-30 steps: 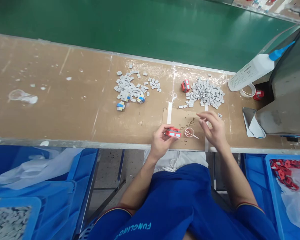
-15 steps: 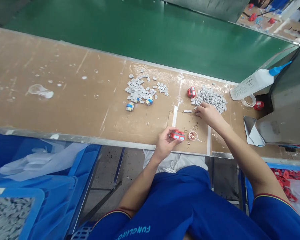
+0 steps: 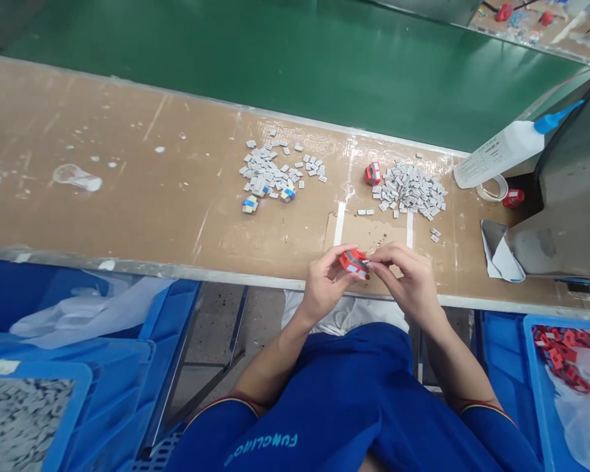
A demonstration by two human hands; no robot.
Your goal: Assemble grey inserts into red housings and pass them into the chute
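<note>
My left hand (image 3: pixel 324 285) is shut on a red block with pale grey panels (image 3: pixel 353 262), just above the bench's front edge. My right hand (image 3: pixel 406 278) meets it from the right, its fingertips pinching a small grey tile (image 3: pixel 366 263) against the block's end. Beneath both hands lies a cardboard mat (image 3: pixel 368 233). The small dish is hidden behind my hands. Farther off, a second red block (image 3: pixel 372 174) sits beside a heap of grey tiles (image 3: pixel 408 190), and another grey heap (image 3: pixel 265 172) lies to the left, with blue-and-yellow pieces (image 3: pixel 249 204) at its edge.
A white glue bottle with a blue nozzle (image 3: pixel 496 154), a tape roll (image 3: pixel 491 189) and a grey machine housing (image 3: pixel 565 216) stand at the bench's right end. Blue crates below hold grey tiles (image 3: pixel 24 419) and red parts (image 3: pixel 560 357). A green belt (image 3: pixel 285 65) runs behind the bench.
My right hand has come back from the grey heap to the red block, and the tile area looks slightly changed. My left hand still holds the block, and the view has shifted slightly.
</note>
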